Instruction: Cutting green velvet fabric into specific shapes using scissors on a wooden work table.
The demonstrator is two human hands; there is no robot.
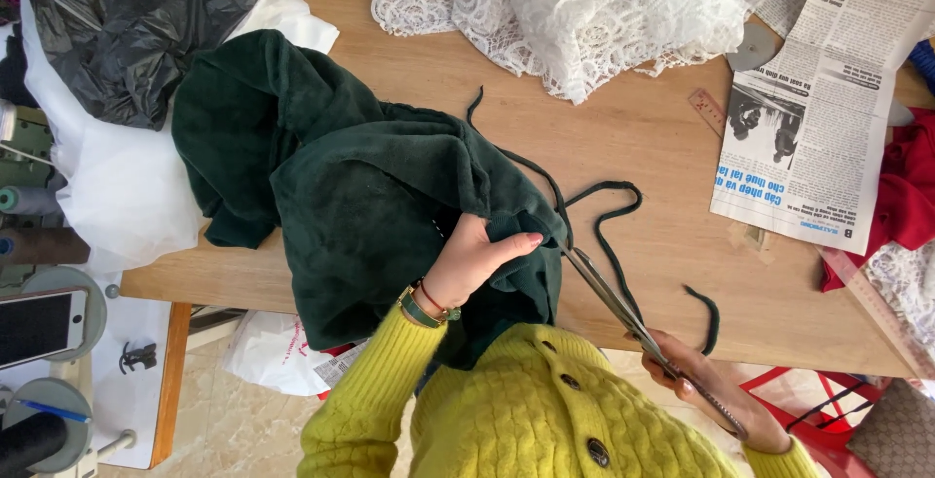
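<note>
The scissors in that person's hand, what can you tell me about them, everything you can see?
The scissors are long, with slim grey metal blades that look nearly closed. They lie slanted, tips up-left at the edge of the dark green velvety fabric, handles down-right inside the right hand, whose fingers hide them. The left hand holds the fabric beside the tips. A thin green strip curls on the wooden table alongside the blades.

Surface: wooden surface [623,137], bare at centre.
Far edge: white lace [584,11].
Right: newspaper sheet [818,118], ruler [709,108].
Left: dark green fabric [341,176], black plastic bag [146,20].
Centre: green trimmed strip [609,215].
</note>
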